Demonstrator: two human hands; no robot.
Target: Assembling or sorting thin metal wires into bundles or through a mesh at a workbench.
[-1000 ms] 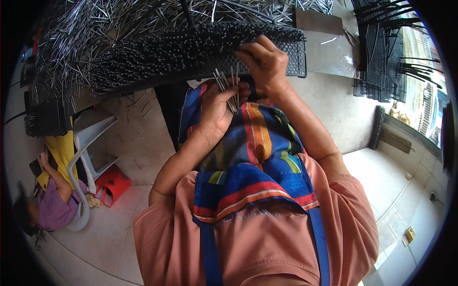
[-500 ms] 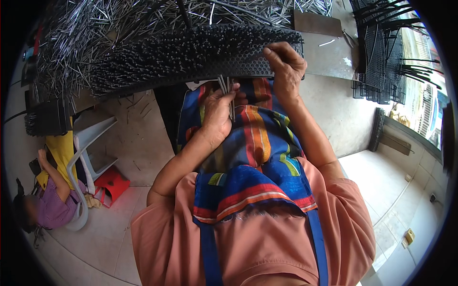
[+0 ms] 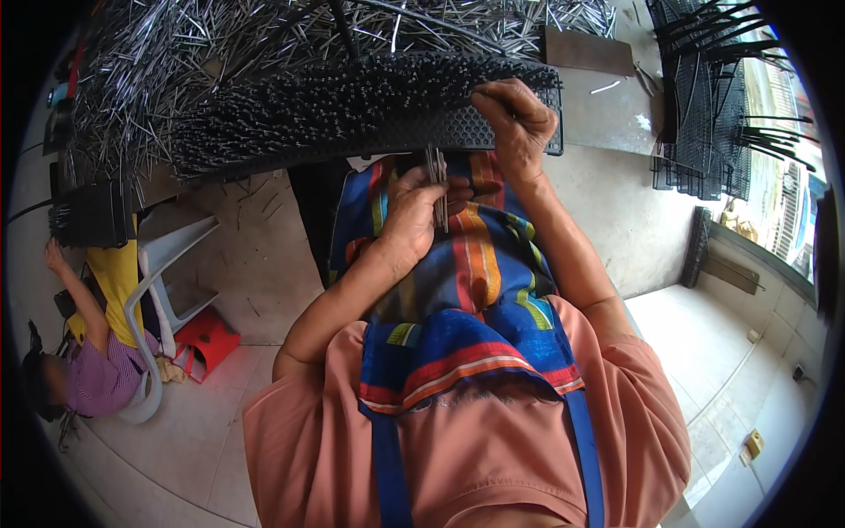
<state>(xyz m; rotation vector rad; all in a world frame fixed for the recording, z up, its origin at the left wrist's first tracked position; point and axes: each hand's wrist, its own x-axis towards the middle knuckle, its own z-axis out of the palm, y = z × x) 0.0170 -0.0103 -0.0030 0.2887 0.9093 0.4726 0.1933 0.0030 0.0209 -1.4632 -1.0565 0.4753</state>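
Observation:
My left hand (image 3: 412, 213) is closed round a small bundle of thin grey rods (image 3: 438, 189), held nearly upright over my striped apron (image 3: 475, 255), just off the near edge of a long black perforated panel (image 3: 458, 132). Slim dark pins crowd most of this panel, while open holes show toward its near right part. Over the panel's right end hangs my right hand (image 3: 524, 128), thumb and fingers pinched together. Whatever may be between those fingertips is too small to make out.
Loose metal rods lie in a large heap (image 3: 158, 97) behind and left of the panel. A brown plate (image 3: 588, 53) rests at the back right, beside black mesh racks (image 3: 704, 106). At left, another person (image 3: 106, 370) sits on a grey chair (image 3: 145, 387) near a red bag (image 3: 209, 343).
My left hand has shifted slightly right with the rods, and my right hand slightly left along the panel. The other person's hand has risen to a black pin-studded panel at the left.

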